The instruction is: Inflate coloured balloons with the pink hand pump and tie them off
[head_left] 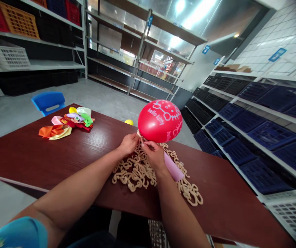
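Observation:
A red inflated balloon (160, 120) with white cartoon print and "hello kitty" lettering rises just beyond my fingertips. My left hand (129, 144) is closed in a pinch at the balloon's neck, where a bit of beige cord shows. Close beside it, my right hand (153, 154) pinches at the same spot, on what looks like the cord; the exact grip is partly hidden by the fingers. Beneath both hands a long beige cord (135, 172) lies in many curly loops on the table. A light purple cylinder (173, 167) rests among the loops, partly behind my right wrist.
Several deflated balloons (82, 119) are heaped at the left of the dark red table (96, 155). A blue chair (48, 101) stands beyond the far edge, and something yellow (129, 122) shows past it. Shelves with crates (266, 127) line the room.

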The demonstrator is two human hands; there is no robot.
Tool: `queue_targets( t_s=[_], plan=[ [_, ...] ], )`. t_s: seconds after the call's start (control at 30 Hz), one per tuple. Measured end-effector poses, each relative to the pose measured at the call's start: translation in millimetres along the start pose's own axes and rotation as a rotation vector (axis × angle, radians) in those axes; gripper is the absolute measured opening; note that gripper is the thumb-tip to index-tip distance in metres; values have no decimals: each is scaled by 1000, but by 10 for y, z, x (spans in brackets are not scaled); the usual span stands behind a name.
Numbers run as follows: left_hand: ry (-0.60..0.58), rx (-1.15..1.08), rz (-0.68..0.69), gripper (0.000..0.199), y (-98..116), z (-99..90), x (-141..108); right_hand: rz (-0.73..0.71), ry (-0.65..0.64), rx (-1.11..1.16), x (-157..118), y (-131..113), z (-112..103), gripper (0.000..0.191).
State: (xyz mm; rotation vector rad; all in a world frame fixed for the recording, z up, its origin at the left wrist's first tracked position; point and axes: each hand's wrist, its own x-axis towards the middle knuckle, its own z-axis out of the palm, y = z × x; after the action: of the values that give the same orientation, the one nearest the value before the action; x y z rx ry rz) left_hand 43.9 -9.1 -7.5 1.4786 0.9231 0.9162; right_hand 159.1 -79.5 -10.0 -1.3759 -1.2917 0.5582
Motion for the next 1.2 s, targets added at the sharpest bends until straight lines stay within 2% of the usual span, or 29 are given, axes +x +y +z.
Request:
queue_targets(
  t_s=[0.07, 0.13, 0.33, 0.5, 0.67, 0.87, 1.03, 1.2],
  plan=[
    [18, 158, 92, 36, -38, -19, 19, -26, -56, -3, -24, -41, 4, 20],
    [4, 218, 135, 39, -44, -20, 12, -73, -94, -7, -34, -92, -5, 18],
    [-72, 126, 167, 38, -26, 78, -41, -224, -21, -74, 0, -179, -84, 12],
    [-105, 76, 191, 33, -50, 116, -50, -83, -5, 103, -3, -161, -54, 13],
    [-112, 186, 262, 31, -3, 102, -80, 67, 21, 303, 6, -129, -23, 20],
    [-100, 339, 337, 26, 50, 82, -116, 212, -34, 369, 20, -70, -62, 22],
    [-92, 357, 334, 23, 37, 89, -109, 205, -64, 286, 8, -94, -68, 20],
    [-123, 261, 326, 29, 38, 128, -113, 93, 55, 122, 6, -97, -16, 18]
  ],
)
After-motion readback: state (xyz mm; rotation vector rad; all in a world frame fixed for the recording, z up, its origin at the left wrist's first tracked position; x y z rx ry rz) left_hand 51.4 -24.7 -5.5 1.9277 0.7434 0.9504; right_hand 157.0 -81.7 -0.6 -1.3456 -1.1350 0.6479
